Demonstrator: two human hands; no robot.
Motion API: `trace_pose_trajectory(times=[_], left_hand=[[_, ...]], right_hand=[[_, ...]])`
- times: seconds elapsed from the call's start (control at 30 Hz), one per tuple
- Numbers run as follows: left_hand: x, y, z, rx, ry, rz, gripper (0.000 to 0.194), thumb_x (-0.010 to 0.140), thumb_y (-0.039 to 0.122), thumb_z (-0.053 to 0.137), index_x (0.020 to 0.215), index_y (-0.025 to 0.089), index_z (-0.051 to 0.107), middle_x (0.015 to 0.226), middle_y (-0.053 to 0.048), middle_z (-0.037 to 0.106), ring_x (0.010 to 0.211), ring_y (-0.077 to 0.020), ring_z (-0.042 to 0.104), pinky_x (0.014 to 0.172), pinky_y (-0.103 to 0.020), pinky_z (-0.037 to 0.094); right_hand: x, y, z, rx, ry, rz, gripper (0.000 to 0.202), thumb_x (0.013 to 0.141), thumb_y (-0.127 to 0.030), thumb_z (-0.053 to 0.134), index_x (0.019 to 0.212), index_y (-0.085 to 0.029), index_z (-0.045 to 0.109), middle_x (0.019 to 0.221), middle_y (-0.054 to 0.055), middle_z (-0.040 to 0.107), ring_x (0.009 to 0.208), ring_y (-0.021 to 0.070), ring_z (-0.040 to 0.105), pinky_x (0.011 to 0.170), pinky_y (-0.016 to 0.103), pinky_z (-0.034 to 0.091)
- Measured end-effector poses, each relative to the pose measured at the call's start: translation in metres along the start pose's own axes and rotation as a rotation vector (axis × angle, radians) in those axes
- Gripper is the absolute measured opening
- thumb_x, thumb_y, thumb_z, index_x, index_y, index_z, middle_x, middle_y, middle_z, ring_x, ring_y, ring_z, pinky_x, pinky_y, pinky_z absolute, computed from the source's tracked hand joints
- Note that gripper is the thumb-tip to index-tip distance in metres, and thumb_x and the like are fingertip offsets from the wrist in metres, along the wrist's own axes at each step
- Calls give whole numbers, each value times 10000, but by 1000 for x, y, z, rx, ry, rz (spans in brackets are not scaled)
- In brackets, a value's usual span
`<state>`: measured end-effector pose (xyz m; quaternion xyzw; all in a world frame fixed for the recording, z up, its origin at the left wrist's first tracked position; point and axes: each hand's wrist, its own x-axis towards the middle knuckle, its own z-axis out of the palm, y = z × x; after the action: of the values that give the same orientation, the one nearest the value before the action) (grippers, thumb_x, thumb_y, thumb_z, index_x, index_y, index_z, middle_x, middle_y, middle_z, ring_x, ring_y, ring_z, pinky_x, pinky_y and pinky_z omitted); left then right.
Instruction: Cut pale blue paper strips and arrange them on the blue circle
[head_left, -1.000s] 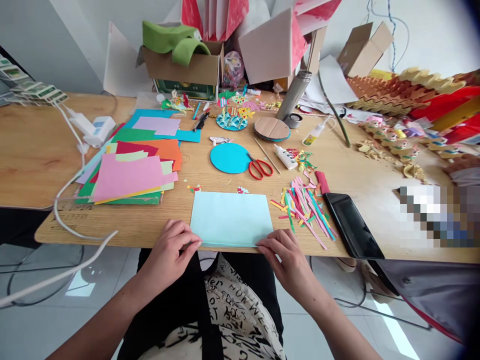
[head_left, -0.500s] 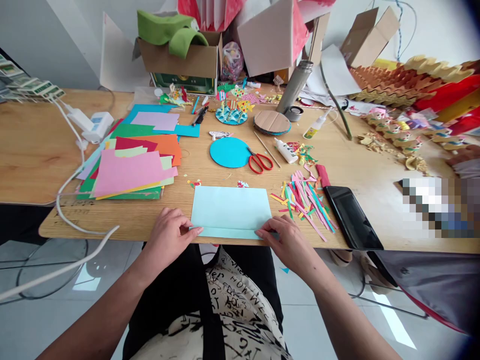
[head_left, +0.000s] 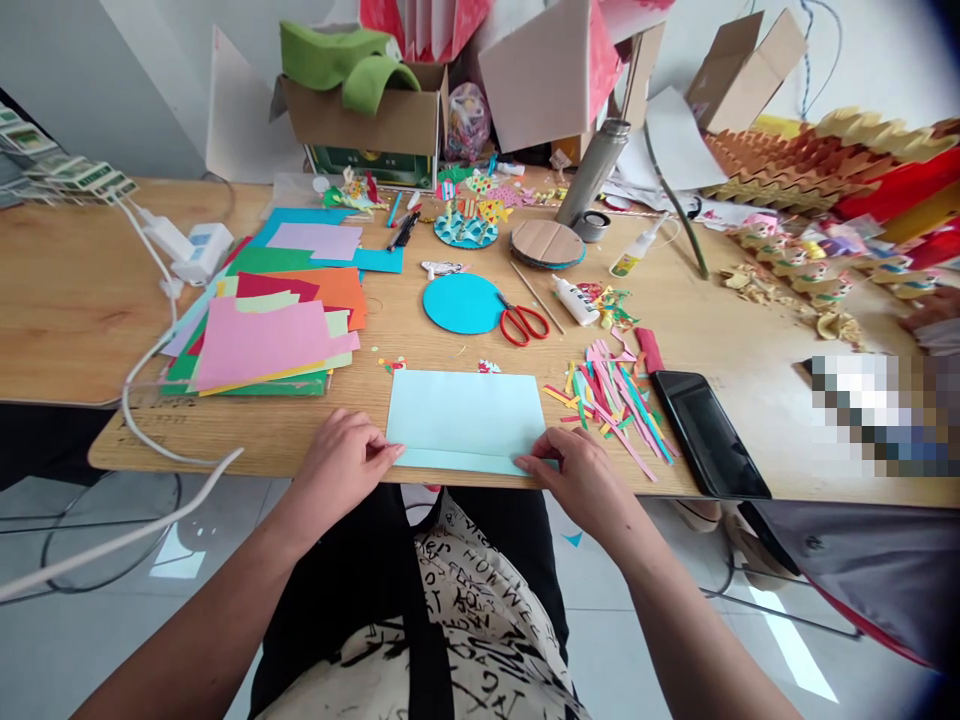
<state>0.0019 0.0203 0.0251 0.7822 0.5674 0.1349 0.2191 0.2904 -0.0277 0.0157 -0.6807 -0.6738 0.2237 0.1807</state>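
Note:
A light blue paper sheet (head_left: pixel 465 415) lies at the table's front edge, with a narrow folded strip along its near side. My left hand (head_left: pixel 349 450) pinches the sheet's near left corner between thumb and fingers. At the near right corner, my right hand (head_left: pixel 562 460) holds the paper in the same kind of pinch. Beyond the sheet lie a blue paper oval (head_left: pixel 463 304) and red-handled scissors (head_left: pixel 523 325), whose tips rest on the oval's right edge. Thin coloured paper strips (head_left: pixel 611 400) are heaped to the right of the sheet.
Stacked coloured papers (head_left: pixel 262 340) and a white cable (head_left: pixel 135 400) lie left. A phone (head_left: pixel 709 435) overlaps the front edge at right. Behind are a glue bottle (head_left: pixel 576 300), a steel flask (head_left: pixel 592 172), a cardboard disc (head_left: pixel 547 244) and boxes. Another person's hand (head_left: pixel 934 308) is far right.
The view has shifted slightly. Both hands still pinch the near corners of the light blue sheet, with little other visible difference.

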Motion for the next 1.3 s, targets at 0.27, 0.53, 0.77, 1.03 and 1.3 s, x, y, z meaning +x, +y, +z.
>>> trace_pose_trajectory(times=[0.27,0.53,0.77,1.03,1.3], left_hand=[[1,-1,2,30,32,17,345,811,374,615,526,211,509,655,-27,575,757,-212,494,725,-356,391],[0,-2,1,17,53,15,341,794,375,639,515,217,523,646,-27,577,744,-215,502,703,-348,395],[-1,-5,-3,-25,5,25,311,834,355,592,559,212,565,656,-27,589,769,-218,512,743,-356,391],[-1,-3,-2,-32,30,3,299,803,343,638,546,211,560,660,-25,589,763,-218,513,731,-348,393],[-1,-2,-3,-30,43,-7,302,780,335,650,524,217,542,647,-23,579,753,-216,515,711,-347,396]], right_hand=[[-4,4,-9,70,-53,64,202,847,-380,571,728,-219,600,711,41,630,783,232,579,658,331,421],[-5,7,-4,74,40,103,264,834,-441,576,696,-217,598,662,44,614,732,234,583,626,330,417],[-5,5,-6,82,20,123,221,830,-402,563,703,-223,581,699,44,649,752,235,591,658,335,414],[0,3,-7,94,56,173,256,771,-465,610,691,-224,578,637,32,634,645,213,578,584,316,394],[3,3,-13,74,15,164,341,777,-512,594,601,-220,583,539,2,581,508,156,500,487,280,320]])
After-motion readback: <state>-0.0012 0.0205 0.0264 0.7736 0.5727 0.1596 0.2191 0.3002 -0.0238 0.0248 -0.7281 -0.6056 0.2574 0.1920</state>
